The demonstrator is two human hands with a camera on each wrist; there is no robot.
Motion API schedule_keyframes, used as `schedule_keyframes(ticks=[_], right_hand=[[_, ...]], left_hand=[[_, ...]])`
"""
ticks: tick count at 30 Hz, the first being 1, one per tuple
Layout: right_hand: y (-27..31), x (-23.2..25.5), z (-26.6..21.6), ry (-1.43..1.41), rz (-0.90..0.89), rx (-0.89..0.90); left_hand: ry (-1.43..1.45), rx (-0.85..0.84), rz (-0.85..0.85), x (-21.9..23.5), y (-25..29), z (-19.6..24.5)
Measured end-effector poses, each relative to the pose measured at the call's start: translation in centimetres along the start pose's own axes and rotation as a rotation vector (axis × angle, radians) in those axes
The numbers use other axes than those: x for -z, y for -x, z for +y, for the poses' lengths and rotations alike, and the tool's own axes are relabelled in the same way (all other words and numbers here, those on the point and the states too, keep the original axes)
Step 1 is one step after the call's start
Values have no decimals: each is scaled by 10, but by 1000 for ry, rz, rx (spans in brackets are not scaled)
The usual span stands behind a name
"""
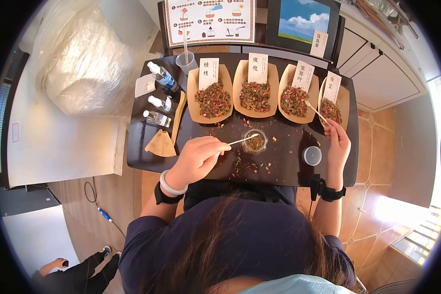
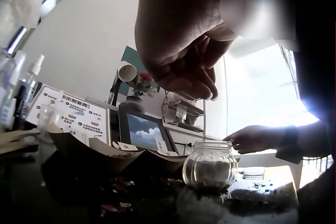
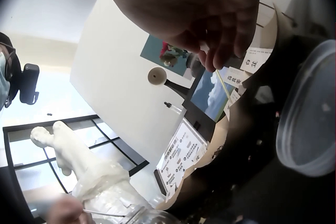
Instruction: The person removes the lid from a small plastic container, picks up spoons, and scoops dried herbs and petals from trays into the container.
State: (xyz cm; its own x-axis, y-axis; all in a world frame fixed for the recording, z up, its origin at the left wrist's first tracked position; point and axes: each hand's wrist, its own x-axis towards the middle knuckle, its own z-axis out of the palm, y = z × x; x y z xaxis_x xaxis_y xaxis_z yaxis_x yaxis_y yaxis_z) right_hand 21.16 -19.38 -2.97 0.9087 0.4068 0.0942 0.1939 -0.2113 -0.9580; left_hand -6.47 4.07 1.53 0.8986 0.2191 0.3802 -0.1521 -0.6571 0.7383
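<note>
My left hand [image 1: 201, 156] pinches a thin pale stick [image 1: 240, 141] whose tip dips into a small round glass jar [image 1: 262, 145]. Dried, crumbled herbs [image 1: 254, 143] lie at the bottom of the jar, which stands upright on the dark table. In the left wrist view, the fingers hang just above the mouth of the jar [image 2: 210, 163]. At the right, my right hand [image 1: 339, 147] holds a second slim stick [image 1: 319, 114] between thumb and fingers. Its small rounded end reaches the edge of the third paper tray [image 1: 285, 115], beside the herb mix [image 1: 294, 100].
Several paper trays of dried herbs with label cards [image 1: 258, 68] line the back. A round clear lid [image 1: 312, 156] rests near my right wrist. Spray bottles [image 1: 162, 77], a plastic cup [image 1: 186, 62] and a fan-shaped tan piece [image 1: 160, 144] stand or lie left. Petals [image 1: 237, 171] are scattered around the jar.
</note>
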Motion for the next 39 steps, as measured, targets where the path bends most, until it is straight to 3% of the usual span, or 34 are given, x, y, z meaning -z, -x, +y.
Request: schedule_keyframes(ticks=[5, 10, 19, 32, 39], right_hand=[[-2, 3, 9, -3, -68, -26], [-3, -5, 15, -149, -150, -189], [-1, -14, 15, -424, -136, -379], [0, -6, 9, -593, -129, -388], [9, -7, -12, -626, -310, -331]], left_hand=[[85, 58, 50, 2, 4, -1], [168, 103, 80, -1, 7, -4], [317, 222, 143, -3, 12, -8], [550, 330, 386, -6, 15, -21], [575, 443, 574, -6, 12, -35]])
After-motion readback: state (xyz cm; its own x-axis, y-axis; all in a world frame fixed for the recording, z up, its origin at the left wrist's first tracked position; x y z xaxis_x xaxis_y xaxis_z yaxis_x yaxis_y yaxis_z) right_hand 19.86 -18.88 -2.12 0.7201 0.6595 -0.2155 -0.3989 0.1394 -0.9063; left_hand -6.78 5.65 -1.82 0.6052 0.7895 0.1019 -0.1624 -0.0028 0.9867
